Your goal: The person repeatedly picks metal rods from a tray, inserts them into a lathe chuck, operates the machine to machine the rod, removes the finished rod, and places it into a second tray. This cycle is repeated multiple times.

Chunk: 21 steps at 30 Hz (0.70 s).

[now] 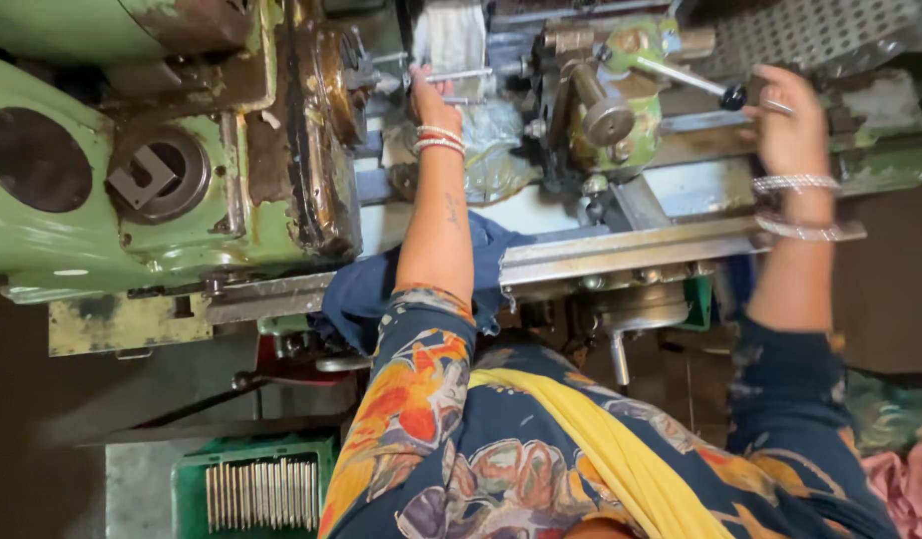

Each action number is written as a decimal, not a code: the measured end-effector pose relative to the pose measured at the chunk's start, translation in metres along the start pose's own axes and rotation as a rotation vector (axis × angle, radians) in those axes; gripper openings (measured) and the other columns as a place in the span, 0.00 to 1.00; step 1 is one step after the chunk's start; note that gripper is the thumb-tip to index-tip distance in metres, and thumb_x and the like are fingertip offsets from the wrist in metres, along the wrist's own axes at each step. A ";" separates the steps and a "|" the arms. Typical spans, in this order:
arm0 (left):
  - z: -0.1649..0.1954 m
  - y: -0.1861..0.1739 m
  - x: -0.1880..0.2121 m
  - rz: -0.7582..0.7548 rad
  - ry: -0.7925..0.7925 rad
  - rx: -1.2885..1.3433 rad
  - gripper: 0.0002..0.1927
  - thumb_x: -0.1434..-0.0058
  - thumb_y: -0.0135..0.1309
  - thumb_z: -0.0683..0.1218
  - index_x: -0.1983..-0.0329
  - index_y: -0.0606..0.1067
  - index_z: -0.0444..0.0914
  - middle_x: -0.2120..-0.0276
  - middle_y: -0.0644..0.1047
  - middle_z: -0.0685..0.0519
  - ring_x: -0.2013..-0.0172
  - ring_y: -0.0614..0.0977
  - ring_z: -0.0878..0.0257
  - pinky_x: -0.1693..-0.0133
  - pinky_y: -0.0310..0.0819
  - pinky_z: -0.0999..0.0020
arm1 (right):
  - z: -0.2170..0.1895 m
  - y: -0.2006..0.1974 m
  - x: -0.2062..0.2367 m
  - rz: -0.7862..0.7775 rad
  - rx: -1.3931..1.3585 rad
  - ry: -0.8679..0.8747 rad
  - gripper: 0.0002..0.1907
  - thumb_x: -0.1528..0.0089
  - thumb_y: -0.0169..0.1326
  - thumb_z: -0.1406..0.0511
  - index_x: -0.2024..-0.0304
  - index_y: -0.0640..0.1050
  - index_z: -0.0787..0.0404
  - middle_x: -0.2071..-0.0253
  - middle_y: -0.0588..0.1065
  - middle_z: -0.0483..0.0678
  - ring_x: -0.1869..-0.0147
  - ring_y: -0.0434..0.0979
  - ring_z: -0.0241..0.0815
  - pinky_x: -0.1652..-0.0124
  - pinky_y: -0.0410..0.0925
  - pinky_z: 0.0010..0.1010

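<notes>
I stand at a green lathe point(72, 200). My left hand point(431, 100) reaches up past the chuck point(326, 130) and pinches a thin metal rod point(461, 75) that sticks out sideways. My right hand point(785, 115) grips a lever handle with a black knob point(732, 97) on the green tool carriage point(606, 110). Bangles show on both wrists. A blue cloth point(366, 289) lies under my left forearm on the lathe bed.
A green crate point(187, 489) holding several thin metal rods sits at the lower left on the floor. A metal bed rail point(621, 250) runs across in front of me. Pink cloth point(905, 479) lies at the lower right. A perforated metal sheet point(820, 30) is at the top right.
</notes>
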<state>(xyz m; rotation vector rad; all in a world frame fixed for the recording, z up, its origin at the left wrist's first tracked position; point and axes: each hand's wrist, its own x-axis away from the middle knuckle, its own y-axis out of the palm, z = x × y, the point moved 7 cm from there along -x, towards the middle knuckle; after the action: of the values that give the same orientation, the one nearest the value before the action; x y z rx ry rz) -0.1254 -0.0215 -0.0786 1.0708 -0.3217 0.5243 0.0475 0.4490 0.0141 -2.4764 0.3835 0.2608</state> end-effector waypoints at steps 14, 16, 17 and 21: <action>-0.037 0.051 0.058 -0.267 0.456 -2.112 0.26 0.53 0.67 0.58 0.56 0.83 0.38 0.50 0.80 0.37 0.47 0.80 0.40 0.46 0.75 0.53 | 0.089 0.034 0.198 0.277 0.268 0.486 0.19 0.18 0.43 0.56 0.59 0.69 0.62 0.65 0.66 0.52 0.64 0.65 0.46 0.63 0.60 0.33; -0.031 0.060 0.078 -0.337 0.428 -2.104 0.25 0.55 0.69 0.56 0.57 0.83 0.38 0.51 0.80 0.38 0.49 0.82 0.42 0.48 0.77 0.53 | 0.087 0.064 0.208 0.009 0.307 0.608 0.17 0.20 0.45 0.57 0.56 0.70 0.63 0.62 0.68 0.55 0.60 0.67 0.50 0.60 0.62 0.36; -0.020 0.066 0.091 -0.351 0.504 -2.089 0.25 0.54 0.69 0.56 0.57 0.82 0.37 0.53 0.80 0.36 0.50 0.82 0.42 0.49 0.78 0.53 | 0.089 0.063 0.214 -0.021 0.335 0.640 0.16 0.21 0.46 0.57 0.55 0.71 0.64 0.60 0.69 0.57 0.58 0.68 0.52 0.58 0.62 0.38; 0.066 0.053 0.155 -0.511 0.768 -1.728 0.31 0.51 0.73 0.52 0.53 0.71 0.32 0.63 0.81 0.38 0.61 0.84 0.45 0.59 0.79 0.55 | 0.102 0.015 0.236 0.017 0.454 0.759 0.16 0.26 0.50 0.58 0.49 0.75 0.66 0.54 0.73 0.63 0.50 0.72 0.59 0.51 0.66 0.45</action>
<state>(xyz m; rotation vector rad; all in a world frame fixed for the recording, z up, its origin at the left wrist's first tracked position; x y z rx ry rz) -0.0254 -0.0216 0.0669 -0.7484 0.2257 0.0270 0.2543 0.4495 -0.1395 -2.0310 0.6810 -0.7083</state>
